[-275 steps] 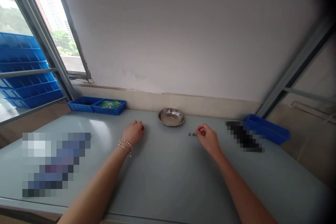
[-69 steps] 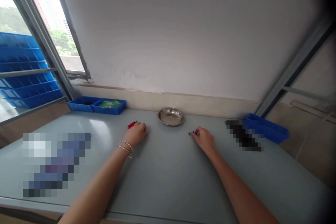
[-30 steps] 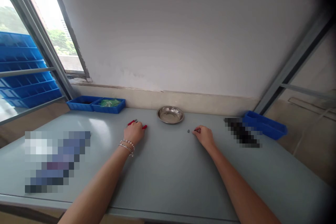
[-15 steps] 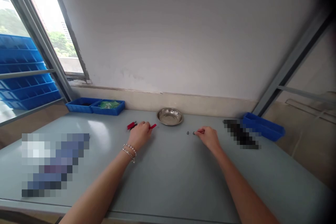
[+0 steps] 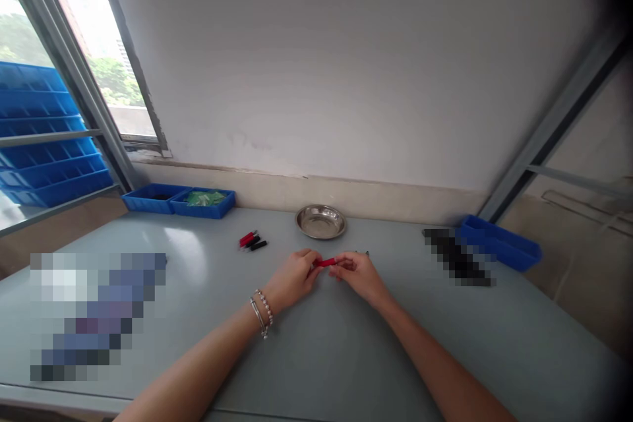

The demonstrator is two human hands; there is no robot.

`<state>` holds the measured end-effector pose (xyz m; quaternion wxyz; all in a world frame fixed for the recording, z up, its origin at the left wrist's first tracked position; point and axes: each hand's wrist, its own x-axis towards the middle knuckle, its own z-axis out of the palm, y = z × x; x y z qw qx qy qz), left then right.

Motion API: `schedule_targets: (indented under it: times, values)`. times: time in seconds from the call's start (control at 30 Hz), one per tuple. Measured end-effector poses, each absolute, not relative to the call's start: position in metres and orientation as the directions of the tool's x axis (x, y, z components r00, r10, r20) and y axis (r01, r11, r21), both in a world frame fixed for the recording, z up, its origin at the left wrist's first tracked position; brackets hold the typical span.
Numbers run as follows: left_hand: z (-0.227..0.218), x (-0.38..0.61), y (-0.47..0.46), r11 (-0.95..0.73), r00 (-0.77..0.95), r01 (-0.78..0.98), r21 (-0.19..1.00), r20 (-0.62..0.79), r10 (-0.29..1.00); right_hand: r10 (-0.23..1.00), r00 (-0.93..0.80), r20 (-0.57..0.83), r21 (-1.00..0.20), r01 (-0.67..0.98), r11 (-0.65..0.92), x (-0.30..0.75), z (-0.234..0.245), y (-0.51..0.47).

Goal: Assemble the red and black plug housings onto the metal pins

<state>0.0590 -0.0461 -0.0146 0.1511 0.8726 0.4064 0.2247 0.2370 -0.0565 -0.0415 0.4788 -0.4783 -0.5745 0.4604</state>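
My left hand is closed around a short red tube, its fingertips pinching the left part. Close beside it, my right hand is closed in a pinch at the tube's right end. A small dark piece shows between those right fingertips and the tube, mostly covered by the fingers. Just behind the right hand, small dark grey pieces lie on the table, partly hidden. Left of the hands rests a loose group of red tubes and black tubes with pale tips.
A round metal dish stands near the wall. Two blue bins sit at the back left, one holding green packets. Another blue bin is at the right edge, beside a blurred dark object. A pixelated bluish area covers the left tabletop.
My left hand has moved right, away from the tube group, with the red tube. My right hand has come left from beside the small grey pieces, and both hands now meet at the tube.
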Motion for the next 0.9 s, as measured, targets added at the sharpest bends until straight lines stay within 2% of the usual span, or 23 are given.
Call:
schedule_targets:
  times: [0.3,0.9]
  values:
    - [-0.0163,0.0580,-0.0448,-0.608,0.526,0.658,0.445,0.306,0.794,0.992,0.013,0.126,-0.991,0.051,0.126,0.2396,-0.0315,-0.0574]
    - [-0.0159,0.0591,-0.0469,-0.631,0.568,0.672,0.389,0.277,0.775,0.989,-0.011,0.144,-0.975,0.168,0.144,0.2384,-0.0346,-0.0626]
